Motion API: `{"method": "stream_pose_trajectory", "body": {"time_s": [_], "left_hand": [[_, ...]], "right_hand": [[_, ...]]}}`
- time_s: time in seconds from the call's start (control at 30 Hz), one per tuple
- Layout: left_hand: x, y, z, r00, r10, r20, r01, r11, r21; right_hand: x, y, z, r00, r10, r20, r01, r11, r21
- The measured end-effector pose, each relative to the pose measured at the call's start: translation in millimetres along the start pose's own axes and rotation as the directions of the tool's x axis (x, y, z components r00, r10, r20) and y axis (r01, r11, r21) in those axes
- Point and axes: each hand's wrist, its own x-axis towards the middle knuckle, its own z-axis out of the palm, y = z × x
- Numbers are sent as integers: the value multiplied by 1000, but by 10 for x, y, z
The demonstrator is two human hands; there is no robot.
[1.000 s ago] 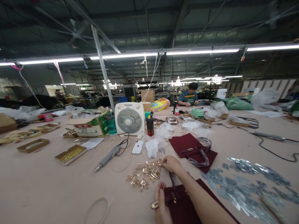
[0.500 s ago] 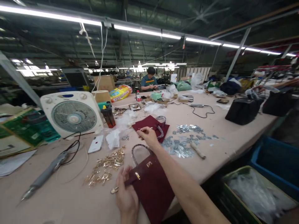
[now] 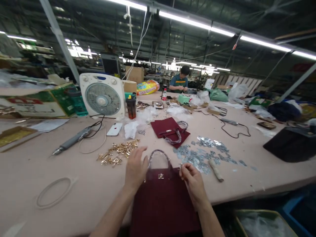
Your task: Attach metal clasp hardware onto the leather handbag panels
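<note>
A dark red handbag (image 3: 164, 204) lies in front of me, with its wrapped handle (image 3: 159, 152) standing up at the top and a small metal clasp (image 3: 161, 176) in the middle. My left hand (image 3: 135, 168) is at its upper left edge, fingers stretched and apart, holding nothing I can see. At the upper right corner, my right hand (image 3: 194, 181) pinches a small shiny metal piece (image 3: 181, 166), mostly covered by the fingers. Beyond them rests a second dark red handbag (image 3: 163, 126). Gold-coloured fittings (image 3: 118, 153) are heaped left of my left hand.
Flat silvery pieces (image 3: 197, 158) and a pale stick-like roll (image 3: 215, 171) lie to the right. On the left are a grey corded tool (image 3: 74, 140), a phone (image 3: 114, 129) and a box fan (image 3: 102, 95). A co-worker (image 3: 179, 80) sits across the table.
My right hand has come back from the second handbag to the near one's upper right corner. My left hand has let go of the strap and opened. The view has swung left.
</note>
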Motion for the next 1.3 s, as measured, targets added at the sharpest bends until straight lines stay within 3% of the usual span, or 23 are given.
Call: {"method": "stream_pose_trajectory", "body": {"time_s": [0.03,0.07,0.13,0.2,0.23,0.3,0.4,0.6,0.73,0.87,0.93,1.03,1.17,1.3], "left_hand": [[53,105,34,982,127,137,-131,991,25],[100,209,90,927,231,295,-247,969,15],[170,384,254,725,355,590,-400,915,-59],[218,487,458,550,352,757,-430,897,-105],[238,512,559,504,328,799,-420,901,-106],[282,521,734,471,280,837,-387,918,-89],[361,506,881,452,235,860,-358,931,-66],[478,565,900,441,193,877,-340,940,-36],[490,654,978,524,113,844,-281,959,46],[453,808,1175,606,62,793,-173,983,56],[413,897,1278,621,49,782,-107,994,22],[349,979,1352,636,33,771,-19,999,-27],[307,901,1171,660,7,751,28,999,-35],[233,687,805,675,-6,738,-56,997,59]], "right_hand": [[-47,86,3,1000,-6,-2,6,1000,-3],[-76,155,6,1000,-22,-12,22,1000,-3],[-92,238,7,998,-54,-34,54,999,5],[-80,259,-4,997,-52,-51,53,998,25],[-73,255,-12,997,-43,-56,45,998,34],[-70,235,-31,998,-33,-62,36,998,42],[-99,204,-45,997,-56,-54,56,998,-1],[-195,159,18,997,-52,59,66,964,-258],[-225,158,86,987,-102,124,144,900,-411],[-242,174,109,974,-182,132,224,832,-507],[-252,189,83,972,-226,66,222,791,-570],[-251,221,5,968,-234,-90,127,765,-632],[-195,249,-108,984,-83,-157,-10,857,-516],[-117,226,-181,992,25,-121,-70,922,-381]]}}
